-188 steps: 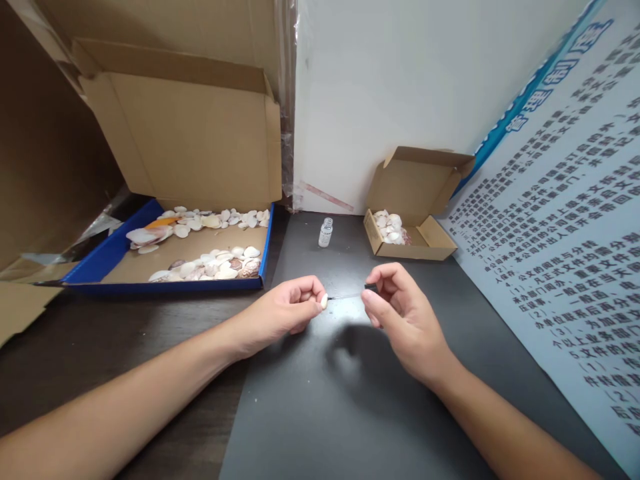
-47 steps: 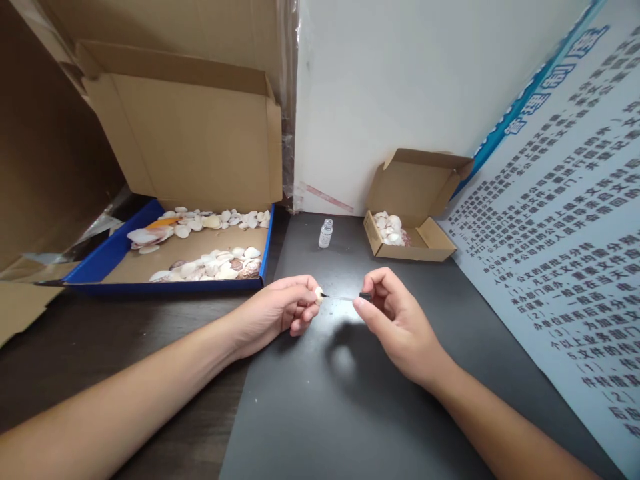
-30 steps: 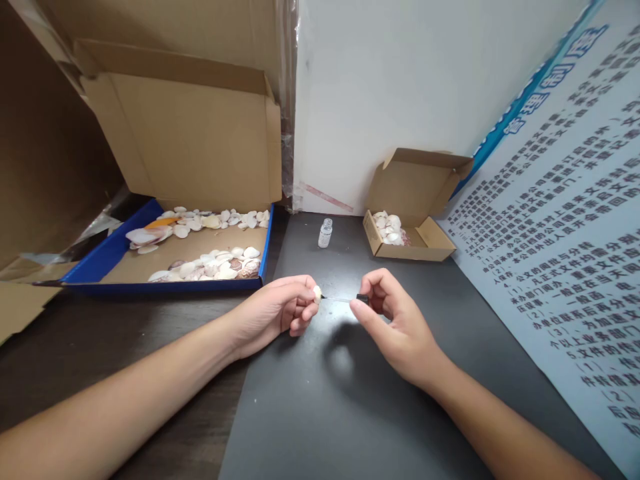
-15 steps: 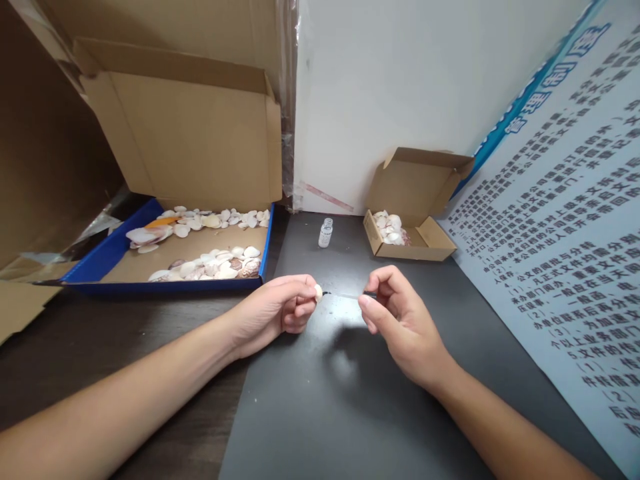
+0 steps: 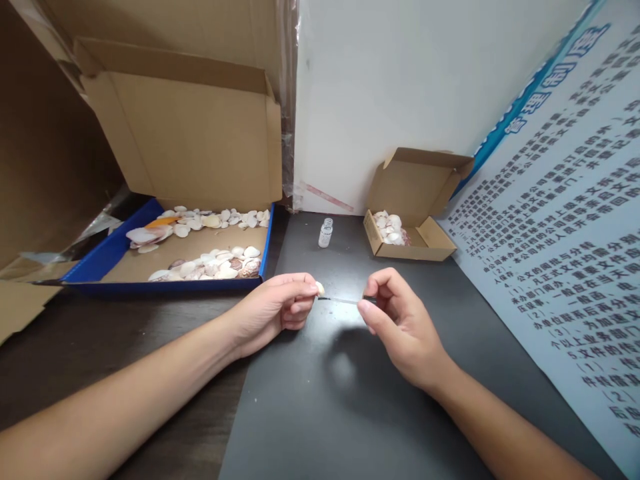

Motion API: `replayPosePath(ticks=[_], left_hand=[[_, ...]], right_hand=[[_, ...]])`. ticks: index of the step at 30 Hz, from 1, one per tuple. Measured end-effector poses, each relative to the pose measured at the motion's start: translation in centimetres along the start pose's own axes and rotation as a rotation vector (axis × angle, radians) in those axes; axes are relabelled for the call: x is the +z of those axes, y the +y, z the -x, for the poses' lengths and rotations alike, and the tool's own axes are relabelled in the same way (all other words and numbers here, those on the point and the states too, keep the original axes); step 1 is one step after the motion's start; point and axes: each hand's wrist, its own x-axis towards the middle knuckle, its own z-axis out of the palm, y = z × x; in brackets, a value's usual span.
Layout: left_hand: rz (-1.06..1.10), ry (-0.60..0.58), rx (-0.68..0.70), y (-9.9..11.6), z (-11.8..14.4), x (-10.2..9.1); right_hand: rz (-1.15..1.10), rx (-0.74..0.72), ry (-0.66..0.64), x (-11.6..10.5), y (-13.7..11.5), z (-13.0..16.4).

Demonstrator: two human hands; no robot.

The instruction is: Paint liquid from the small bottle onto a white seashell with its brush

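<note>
My left hand [image 5: 277, 308] pinches a small pale shell [image 5: 320, 288] between thumb and fingertips, just above the dark mat [image 5: 330, 407]. Opposite it, my right hand [image 5: 400, 320] grips the black cap end of a thin brush [image 5: 343, 301] that points left, with its tip touching the shell. A small clear bottle [image 5: 325, 233] stands open behind the hands, near the white wall.
A blue-edged cardboard tray [image 5: 120, 245] with several shells lies at the left under its raised lid. A small open carton [image 5: 415, 227] holding shells sits at the back right. A printed board [image 5: 565, 220] leans along the right side.
The brush has stayed against the shell, shifting slightly in and out. My left hand has turned the shell a little. Both hands keep about the same place.
</note>
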Motion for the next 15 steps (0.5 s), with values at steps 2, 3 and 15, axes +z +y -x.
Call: replayPosePath(ticks=[2, 3, 15], left_hand=[[0.005, -0.001, 0.000, -0.03, -0.01, -0.03], [0.005, -0.002, 0.000, -0.04, -0.01, -0.04], [-0.006, 0.004, 0.009, 0.02, -0.01, 0.00]], right_hand=[[-0.017, -0.007, 0.015, 0.02, 0.01, 0.00], [0.004, -0.005, 0.020, 0.03, 0.01, -0.01], [0.092, 0.022, -0.014, 0.10, -0.04, 0.12]])
